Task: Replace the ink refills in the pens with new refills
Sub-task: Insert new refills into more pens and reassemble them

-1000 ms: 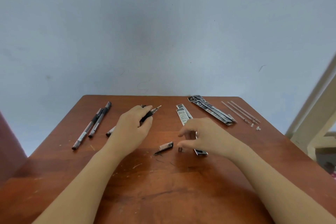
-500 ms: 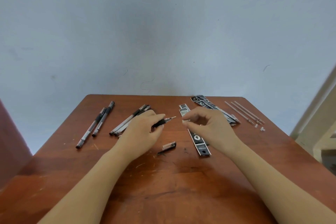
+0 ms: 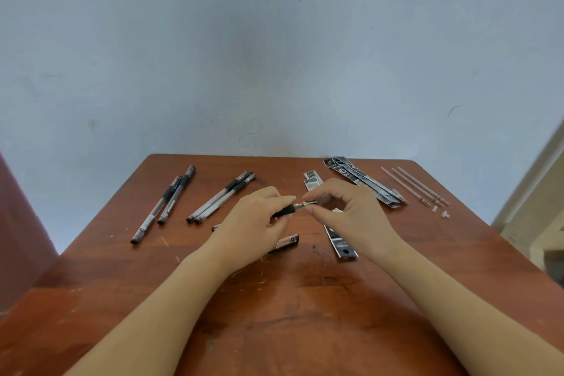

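The scratched, worn wooden table [image 3: 274,314] is recorded across the lower frame. At centre frame the left hand [image 3: 256,223] has its grip clenched round the pen [image 3: 288,210], which is held just above the table by its black rubber sleeve. The grip of the right hand [image 3: 348,210] is pinched on the pen's nose.

Cross-threading is judged possible if the nose piece is turned off-axis. A slip would be caused by its smooth taper.

Slim clear-barrelled pens [image 3: 221,197] are laid at centre left, with glossy printed wrappers [image 3: 363,181] at upper right. Thin translucent refill tubes [image 3: 415,186] are beside the wrappers, and a short cap [image 3: 288,240] is below the hands. The metal tip cone [image 3: 308,202] is smallest and likeliest to be dropped and roll away.
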Demonstrator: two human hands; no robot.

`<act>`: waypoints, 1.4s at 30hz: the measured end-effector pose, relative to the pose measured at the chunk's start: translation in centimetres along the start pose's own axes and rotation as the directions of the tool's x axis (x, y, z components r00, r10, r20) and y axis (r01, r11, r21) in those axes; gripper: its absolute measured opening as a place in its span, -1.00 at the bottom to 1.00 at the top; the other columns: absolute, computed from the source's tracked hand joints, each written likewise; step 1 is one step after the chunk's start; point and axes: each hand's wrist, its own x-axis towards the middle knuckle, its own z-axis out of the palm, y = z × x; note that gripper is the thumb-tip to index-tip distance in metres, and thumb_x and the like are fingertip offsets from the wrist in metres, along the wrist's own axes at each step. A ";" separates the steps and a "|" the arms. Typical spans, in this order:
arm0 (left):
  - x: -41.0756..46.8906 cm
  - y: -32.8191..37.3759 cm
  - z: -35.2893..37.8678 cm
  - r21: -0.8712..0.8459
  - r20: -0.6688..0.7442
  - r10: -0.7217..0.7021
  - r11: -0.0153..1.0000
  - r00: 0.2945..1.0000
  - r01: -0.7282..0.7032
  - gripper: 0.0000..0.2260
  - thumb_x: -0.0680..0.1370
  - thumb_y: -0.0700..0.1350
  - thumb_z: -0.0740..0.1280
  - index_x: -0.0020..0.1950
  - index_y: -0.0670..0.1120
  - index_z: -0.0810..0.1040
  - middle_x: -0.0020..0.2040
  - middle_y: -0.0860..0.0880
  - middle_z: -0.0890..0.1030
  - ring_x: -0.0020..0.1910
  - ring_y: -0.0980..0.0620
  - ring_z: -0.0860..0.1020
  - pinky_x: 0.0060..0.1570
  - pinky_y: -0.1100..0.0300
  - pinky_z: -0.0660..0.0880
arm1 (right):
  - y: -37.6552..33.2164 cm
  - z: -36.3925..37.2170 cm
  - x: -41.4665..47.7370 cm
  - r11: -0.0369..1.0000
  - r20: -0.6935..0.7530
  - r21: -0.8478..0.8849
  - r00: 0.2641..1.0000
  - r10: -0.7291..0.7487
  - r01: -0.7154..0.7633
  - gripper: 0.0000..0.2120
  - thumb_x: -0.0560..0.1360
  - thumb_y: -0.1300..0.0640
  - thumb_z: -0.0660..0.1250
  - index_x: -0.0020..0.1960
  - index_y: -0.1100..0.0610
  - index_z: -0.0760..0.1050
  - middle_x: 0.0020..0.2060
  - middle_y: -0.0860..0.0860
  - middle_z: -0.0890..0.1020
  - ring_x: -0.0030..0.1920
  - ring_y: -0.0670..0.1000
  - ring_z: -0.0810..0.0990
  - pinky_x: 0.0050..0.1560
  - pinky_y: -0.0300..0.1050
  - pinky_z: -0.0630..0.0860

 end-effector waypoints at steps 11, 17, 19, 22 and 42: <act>0.0 -0.3 0.3 0.036 0.064 0.052 0.998 0.997 -0.055 -0.77 0.54 -0.19 0.23 0.18 -0.09 0.53 -0.10 -0.06 0.52 -0.27 0.24 0.34 -0.26 0.38 0.28 | 0.3 -0.1 0.0 0.999 0.085 -0.036 0.996 -0.002 0.005 -0.96 0.39 0.23 0.42 -0.17 0.14 0.64 -0.35 -0.18 0.58 -0.31 -0.26 0.52 -0.26 -0.45 0.39; -0.1 -0.1 0.4 0.044 0.081 0.059 0.997 0.995 -0.063 -0.76 0.54 -0.19 0.23 0.17 -0.06 0.53 -0.09 -0.07 0.52 -0.24 0.16 0.34 -0.23 0.32 0.30 | 0.2 -0.1 -0.1 0.978 0.165 -0.207 0.986 0.026 0.008 -0.64 0.48 0.00 0.27 -0.28 0.29 0.57 -0.42 0.12 0.57 -0.40 -0.04 0.44 -0.29 -0.14 0.38; 0.0 -0.2 0.3 0.041 0.062 0.054 0.998 0.997 -0.057 -0.78 0.53 -0.19 0.24 0.15 -0.09 0.55 -0.11 -0.07 0.52 -0.26 0.19 0.33 -0.27 0.36 0.28 | 0.0 -0.3 -0.1 0.983 0.159 -0.184 0.986 0.044 -0.014 -0.66 0.46 -0.04 0.27 -0.27 0.23 0.56 -0.45 -0.01 0.53 -0.42 -0.17 0.43 -0.36 -0.27 0.34; 0.0 -0.4 0.2 0.038 0.027 0.028 0.999 0.999 -0.029 -0.77 0.53 -0.18 0.24 0.17 -0.10 0.54 -0.12 -0.03 0.51 -0.29 0.26 0.33 -0.27 0.41 0.28 | 0.0 -0.8 0.1 0.994 0.106 -0.086 0.991 0.083 -0.074 -0.91 0.40 0.02 0.39 -0.20 0.03 0.58 -0.40 -0.17 0.54 -0.37 -0.28 0.48 -0.34 -0.43 0.36; 0.0 -0.3 0.1 0.034 0.058 0.028 0.999 0.998 -0.030 -0.77 0.52 -0.17 0.26 0.16 -0.10 0.55 -0.09 -0.07 0.55 -0.31 0.24 0.34 -0.28 0.40 0.28 | 0.7 -0.2 -0.1 0.985 0.178 -0.172 0.984 0.027 0.004 -0.78 0.49 0.01 0.29 -0.31 0.03 0.51 -0.41 0.15 0.58 -0.42 -0.11 0.38 -0.34 -0.18 0.31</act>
